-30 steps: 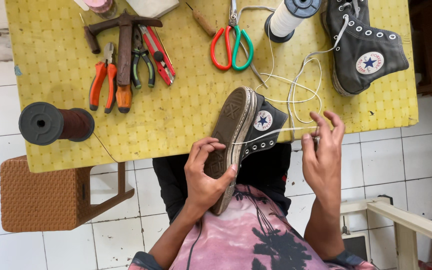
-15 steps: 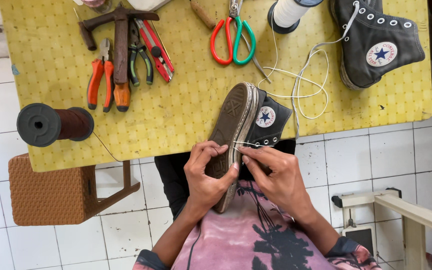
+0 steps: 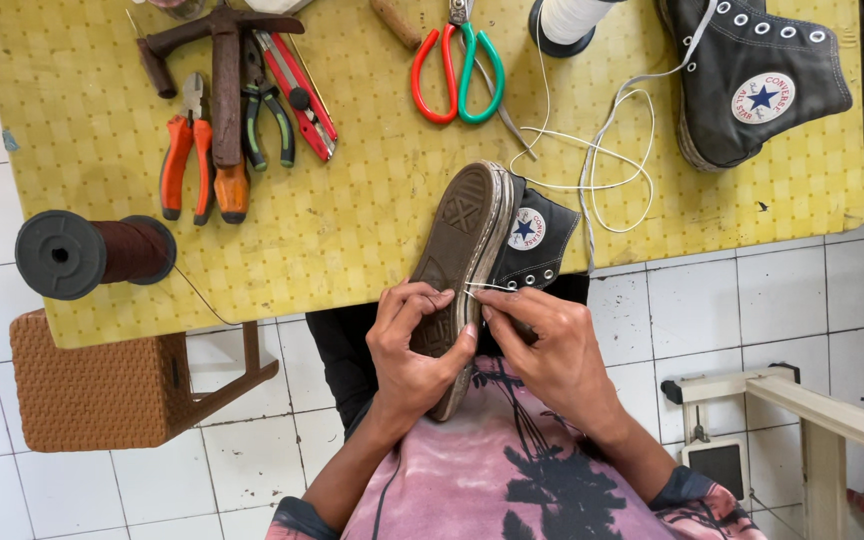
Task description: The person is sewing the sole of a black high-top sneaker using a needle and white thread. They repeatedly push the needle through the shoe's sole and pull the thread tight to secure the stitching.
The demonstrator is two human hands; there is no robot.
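Sneaker (image 3: 482, 260), black high-top, is propped sole-up at the near tabletop (image 3: 352, 230) edge. Its sole is clasped by the left hand (image 3: 414, 345); white thread (image 3: 592, 170) is pinched in the right hand (image 3: 552, 350) fingers. Light, stiff-soled, soft-sided: best held by the rubber sole.

We found bare table (image 3: 352, 215) between the pliers (image 3: 180, 160) and the shoe (image 3: 482, 260), open for a hand. Loose white thread (image 3: 592, 170) looped just right of the shoe, barring that side. The scissors (image 3: 457, 65) and second shoe (image 3: 757, 80) crowded the far edge. The dark spool (image 3: 92, 253) blocked the near left corner.
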